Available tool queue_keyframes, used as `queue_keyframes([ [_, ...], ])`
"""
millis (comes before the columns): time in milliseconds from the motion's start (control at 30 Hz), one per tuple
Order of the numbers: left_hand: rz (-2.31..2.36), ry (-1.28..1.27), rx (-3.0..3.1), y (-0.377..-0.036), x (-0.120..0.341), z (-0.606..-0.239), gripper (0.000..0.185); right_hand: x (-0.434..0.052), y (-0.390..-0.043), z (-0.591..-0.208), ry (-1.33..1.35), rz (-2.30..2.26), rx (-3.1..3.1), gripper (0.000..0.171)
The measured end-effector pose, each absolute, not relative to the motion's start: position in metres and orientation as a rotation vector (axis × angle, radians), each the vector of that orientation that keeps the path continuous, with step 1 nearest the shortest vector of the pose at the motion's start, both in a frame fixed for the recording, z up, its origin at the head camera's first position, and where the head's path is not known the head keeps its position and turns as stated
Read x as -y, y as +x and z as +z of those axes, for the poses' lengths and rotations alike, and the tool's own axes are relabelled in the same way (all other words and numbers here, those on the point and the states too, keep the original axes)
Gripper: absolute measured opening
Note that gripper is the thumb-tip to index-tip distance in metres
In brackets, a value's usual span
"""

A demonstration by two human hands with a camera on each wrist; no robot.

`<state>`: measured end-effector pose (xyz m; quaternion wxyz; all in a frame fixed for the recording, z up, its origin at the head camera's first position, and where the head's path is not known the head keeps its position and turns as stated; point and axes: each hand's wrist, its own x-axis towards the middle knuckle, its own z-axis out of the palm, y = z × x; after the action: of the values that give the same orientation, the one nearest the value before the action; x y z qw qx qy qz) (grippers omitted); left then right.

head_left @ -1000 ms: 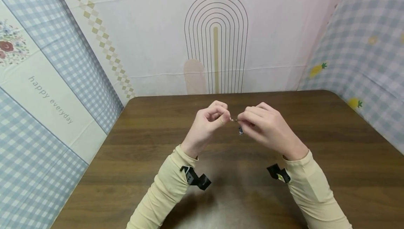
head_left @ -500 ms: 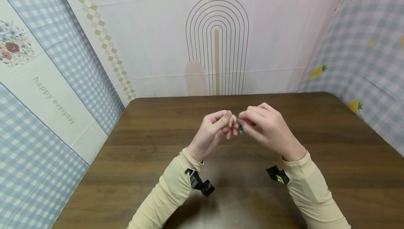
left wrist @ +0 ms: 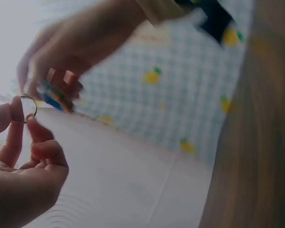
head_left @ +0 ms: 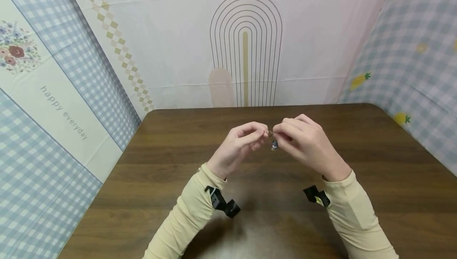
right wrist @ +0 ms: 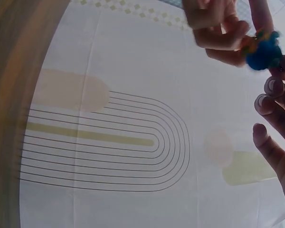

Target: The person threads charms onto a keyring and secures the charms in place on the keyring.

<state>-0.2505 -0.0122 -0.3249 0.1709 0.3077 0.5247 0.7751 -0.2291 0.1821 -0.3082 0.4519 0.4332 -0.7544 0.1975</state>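
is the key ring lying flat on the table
No, the left hand pinches the key ring in the air above the wooden table, close to the right hand.

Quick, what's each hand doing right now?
Left hand: pinches a small metal ring between thumb and fingertips.
Right hand: fingers curled, holding a small blue charm by the ring.

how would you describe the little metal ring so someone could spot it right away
Start at the dark wooden table; both hands are raised above its middle. The metal ring sits between the left hand and the right hand, pinched by the left fingertips. It is a thin silvery loop, unlike the blue charm beside it.
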Motion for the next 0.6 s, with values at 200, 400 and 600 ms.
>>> queue_keyframes([
  [200,2.275,0.862,-1.154,-0.2470,0.0099,-0.3263,0.008,-0.1828,-0.2293,-0.3087,1.095,0.544,1.871,0.027],
  [400,2.264,0.877,-1.322,-0.2483,0.0098,-0.3266,0.032,-0.1825,-0.2284,-0.3071,1.106,0.542,1.872,0.028],
  [600,2.244,0.836,-1.515,-0.2499,0.0094,-0.3261,0.030,-0.1833,-0.2278,-0.3062,1.074,0.530,1.884,0.019],
])
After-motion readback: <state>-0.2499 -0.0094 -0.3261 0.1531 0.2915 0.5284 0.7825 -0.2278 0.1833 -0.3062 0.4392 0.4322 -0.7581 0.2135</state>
